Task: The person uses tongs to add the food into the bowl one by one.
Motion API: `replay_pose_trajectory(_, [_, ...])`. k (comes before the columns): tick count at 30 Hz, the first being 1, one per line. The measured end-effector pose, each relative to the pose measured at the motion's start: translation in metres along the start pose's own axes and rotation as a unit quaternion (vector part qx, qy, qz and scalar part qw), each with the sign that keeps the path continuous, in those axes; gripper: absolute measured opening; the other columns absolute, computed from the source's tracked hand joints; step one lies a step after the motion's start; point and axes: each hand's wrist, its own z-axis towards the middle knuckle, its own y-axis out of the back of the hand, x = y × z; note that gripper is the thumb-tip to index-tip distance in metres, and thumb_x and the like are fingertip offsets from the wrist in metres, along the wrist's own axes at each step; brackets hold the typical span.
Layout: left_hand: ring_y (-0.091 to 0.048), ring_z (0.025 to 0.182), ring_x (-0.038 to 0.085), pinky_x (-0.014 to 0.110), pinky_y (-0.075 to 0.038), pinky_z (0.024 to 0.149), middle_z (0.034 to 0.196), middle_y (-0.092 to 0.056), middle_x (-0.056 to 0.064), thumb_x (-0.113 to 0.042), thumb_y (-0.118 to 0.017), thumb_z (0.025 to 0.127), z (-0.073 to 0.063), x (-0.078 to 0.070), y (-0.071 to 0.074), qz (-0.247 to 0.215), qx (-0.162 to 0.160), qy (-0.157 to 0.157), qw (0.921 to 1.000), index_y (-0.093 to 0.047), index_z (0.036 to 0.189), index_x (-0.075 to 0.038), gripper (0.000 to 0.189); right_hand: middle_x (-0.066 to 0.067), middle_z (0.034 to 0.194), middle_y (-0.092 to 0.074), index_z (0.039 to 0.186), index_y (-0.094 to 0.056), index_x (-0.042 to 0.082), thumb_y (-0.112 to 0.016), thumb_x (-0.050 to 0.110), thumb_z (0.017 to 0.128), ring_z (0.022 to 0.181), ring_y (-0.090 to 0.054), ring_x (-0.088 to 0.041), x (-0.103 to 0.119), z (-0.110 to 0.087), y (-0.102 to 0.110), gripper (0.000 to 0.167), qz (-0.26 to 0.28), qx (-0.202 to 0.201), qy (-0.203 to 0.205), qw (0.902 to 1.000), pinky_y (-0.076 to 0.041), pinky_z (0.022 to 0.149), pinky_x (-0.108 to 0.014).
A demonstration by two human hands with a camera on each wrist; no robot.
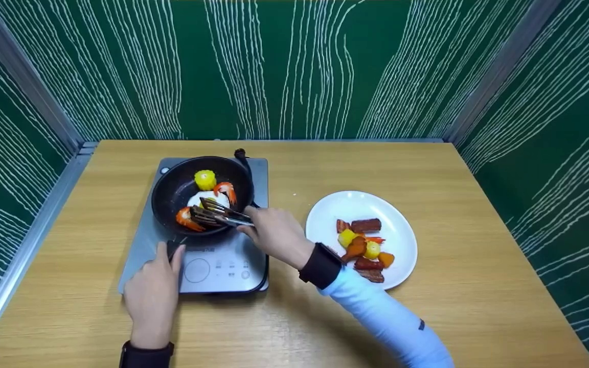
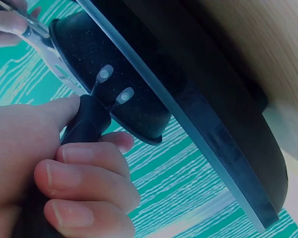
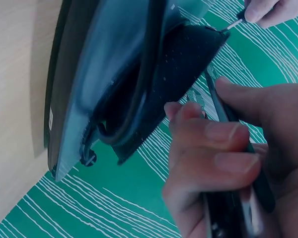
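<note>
A black frying pan (image 1: 172, 179) sits on a silver induction cooker (image 1: 141, 255). It holds a yellow corn piece (image 1: 205, 179), a fried egg (image 1: 197, 197) and two orange shrimp, one shrimp (image 1: 226, 190) at the right and the other shrimp (image 1: 186, 219) nearer the front. My left hand (image 1: 152, 291) grips the pan's black handle (image 2: 87, 121), fingers curled round it in the left wrist view. With my right hand (image 1: 278, 236) I hold metal tongs (image 1: 233, 221), fingers wrapped about their arms. Their slotted ends reach into the pan, over the egg and beside the front shrimp, partly covering both.
Right of the cooker, a white plate (image 1: 402, 255) bears meat pieces, corn and other food; my right forearm crosses its lower left edge. A black cable (image 3: 149, 69) runs along the cooker's right side to a plug (image 1: 240, 153). Green walls enclose the wooden table (image 1: 478, 286).
</note>
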Motion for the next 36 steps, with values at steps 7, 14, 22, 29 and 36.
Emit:
replay_pose_trajectory(7, [-0.049,0.039,0.029,0.036,-0.031,0.037,0.054,-0.056,0.017,-0.041,-0.061,0.102,-0.0004,0.0000,0.0000,0.001,-0.003,0.001,1.0000,-0.062,0.114,0.002,0.044,-0.003,0.075,-0.061,0.109,-0.064,0.012,-0.062,0.045,0.100,0.063,-0.054,-0.017,0.0002,0.0002,-0.0013,0.034,0.001,-0.004,-0.005,1.0000,-0.035,0.052,-0.031])
replay_pose_trajectory(14, [-0.048,0.038,0.029,0.034,-0.027,0.037,0.051,-0.053,0.014,-0.040,-0.061,0.102,-0.0012,-0.0001,-0.0004,0.001,-0.006,0.002,1.0000,-0.060,0.106,0.001,0.042,-0.001,0.075,-0.057,0.117,-0.065,0.011,-0.063,0.046,0.100,0.062,-0.051,-0.016,-0.0015,0.0000,-0.0027,0.039,0.019,0.008,-0.018,0.9996,-0.032,0.051,-0.027])
replay_pose_trajectory(22, [-0.049,0.039,0.028,0.034,-0.029,0.039,0.053,-0.054,0.015,-0.041,-0.060,0.103,-0.0003,-0.0003,0.0008,-0.001,0.002,0.006,1.0000,-0.062,0.113,0.002,0.044,-0.002,0.081,-0.061,0.118,-0.064,0.011,-0.064,0.045,0.100,0.064,-0.053,-0.017,-0.0029,-0.0015,-0.0014,0.039,0.044,0.019,-0.037,0.9982,-0.034,0.052,-0.026])
replay_pose_trajectory(29, [-0.049,0.040,0.028,0.034,-0.030,0.039,0.055,-0.056,0.016,-0.042,-0.059,0.103,0.0004,-0.0013,0.0016,-0.004,0.011,0.008,0.9999,-0.062,0.117,0.002,0.046,-0.002,0.080,-0.060,0.117,-0.064,0.011,-0.065,0.046,0.099,0.063,-0.054,-0.017,-0.0046,-0.0035,-0.0004,0.039,0.057,0.024,-0.049,0.9969,-0.035,0.052,-0.025])
replay_pose_trajectory(36, [-0.050,0.040,0.030,0.037,-0.032,0.038,0.055,-0.057,0.017,-0.041,-0.061,0.102,-0.0004,-0.0011,0.0014,-0.003,0.000,0.007,1.0000,-0.062,0.117,0.002,0.045,-0.001,0.080,-0.060,0.117,-0.064,0.012,-0.064,0.046,0.099,0.065,-0.054,-0.017,-0.0060,-0.0091,0.0011,0.039,0.063,0.010,-0.042,0.9971,-0.035,0.053,-0.026])
